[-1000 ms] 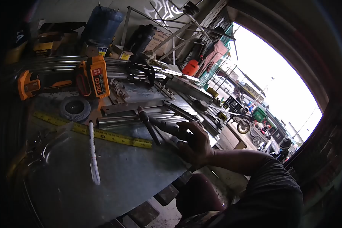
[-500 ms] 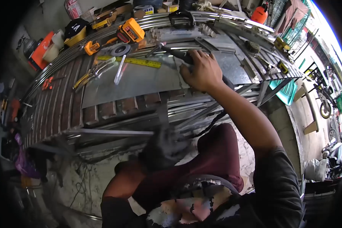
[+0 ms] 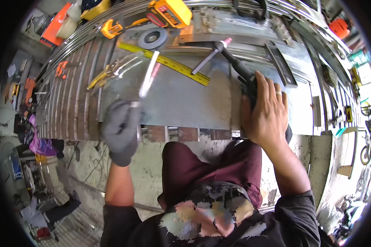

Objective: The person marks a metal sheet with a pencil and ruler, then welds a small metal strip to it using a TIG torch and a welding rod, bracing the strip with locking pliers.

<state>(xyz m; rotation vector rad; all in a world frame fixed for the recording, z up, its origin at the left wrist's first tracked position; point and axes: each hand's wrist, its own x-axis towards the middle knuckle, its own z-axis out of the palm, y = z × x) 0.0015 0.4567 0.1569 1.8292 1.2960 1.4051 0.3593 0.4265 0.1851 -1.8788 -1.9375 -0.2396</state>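
Note:
My left hand (image 3: 121, 129), in a dark glove, is at the front left edge of a grey metal sheet (image 3: 181, 103); its blurred fingers hide any grip. Bare but for a ring, my right hand (image 3: 268, 107) is closed on the black handle of a torch-like tool (image 3: 238, 66) over the sheet's right part. A yellow ruler (image 3: 169, 63) crosses the back of the sheet. Between the hands lie a clear and pink stick (image 3: 149, 74) and a thin pink-tipped marker (image 3: 206, 61). Pliers-like tools with yellow handles (image 3: 99, 78) are at the left.
Behind the sheet are a grinding disc (image 3: 153, 38), a yellow box (image 3: 171, 13) and a yellow tool (image 3: 111, 29). Orange pieces (image 3: 62, 69) lie on the slatted bench top (image 3: 72, 99). Metal bars and a small channel (image 3: 282, 66) are at the right. My knees are below the bench's front edge.
The view has shifted down and closer to the bench. My gloved left hand has risen from beside my lap to the sheet's front left edge. My right hand has come nearer the front with the black tool.

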